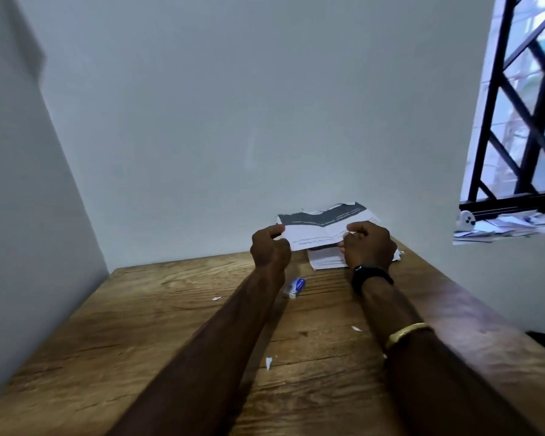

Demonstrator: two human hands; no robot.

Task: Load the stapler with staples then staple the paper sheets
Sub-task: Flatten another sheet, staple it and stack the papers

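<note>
a person's two bare arms reach forward over a wooden tabletop (145,325) set into a corner of pale walls. the left hand (269,248) is curled closed, pinching the left edge of a bundle of paper sheets (318,229) between thumb and fingers. the right hand (370,245), with a black watch (370,278) on the wrist and a gold bangle (408,333) further up the forearm, grips the right edge of the same sheets with fingers pressed together. the sheets are held up at the far edge of the tabletop, close to the back wall, printed with text and a dark band along the top. more paper (326,261) lies flat on the tabletop just beneath them. a small blue and white box (295,286), possibly staples, lies on the tabletop between the forearms, near the left wrist. small white paper scraps (268,362) dot the wood. a barred window (523,105) is at upper right, with loose papers on its sill. no stapler can be made out.
</note>
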